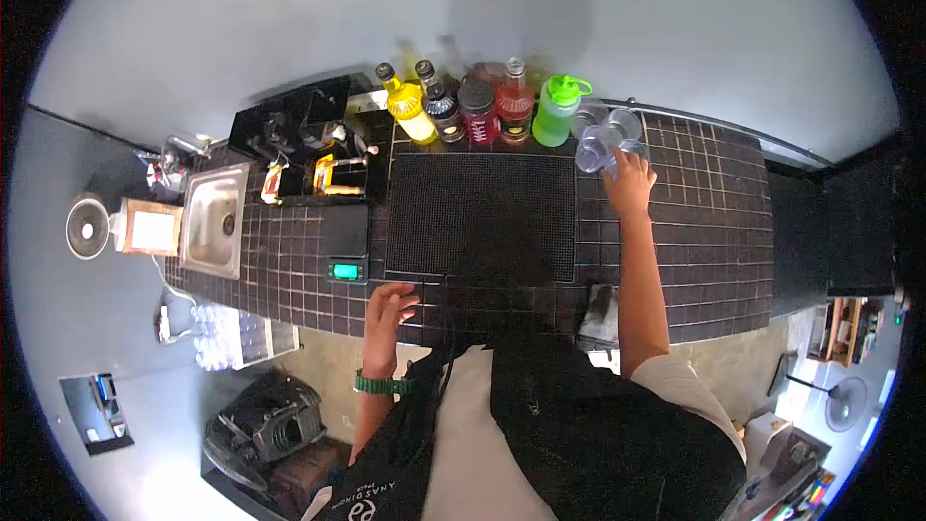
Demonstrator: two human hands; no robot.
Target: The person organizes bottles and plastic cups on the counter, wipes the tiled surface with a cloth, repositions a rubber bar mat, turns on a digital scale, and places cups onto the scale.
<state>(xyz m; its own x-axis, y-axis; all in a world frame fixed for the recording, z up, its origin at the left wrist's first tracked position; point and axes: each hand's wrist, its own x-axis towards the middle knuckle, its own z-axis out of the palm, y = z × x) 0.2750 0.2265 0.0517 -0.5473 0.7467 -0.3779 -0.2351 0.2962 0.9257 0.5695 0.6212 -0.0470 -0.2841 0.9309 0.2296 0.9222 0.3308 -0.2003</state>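
Observation:
My right hand (631, 185) reaches to the back of the counter, its fingers around the near side of a clear cup (600, 143). Several similar clear cups stand close together there, beside a green squeeze bottle (555, 113). My left hand (388, 316) hovers at the counter's front edge, holding nothing, its fingers loosely bent and apart. Just beyond it lies a digital scale (345, 243) with a lit green display. A black bar mat (482, 217) covers the middle of the counter between my hands.
Along the wall stand a yellow bottle (409, 106), a dark bottle (441, 106), a dark-lidded jar (478, 112) and a red bottle (514, 104). A black organizer (333, 178) and a steel sink (214, 222) are on the left. A grey cloth (600, 314) lies by the front edge.

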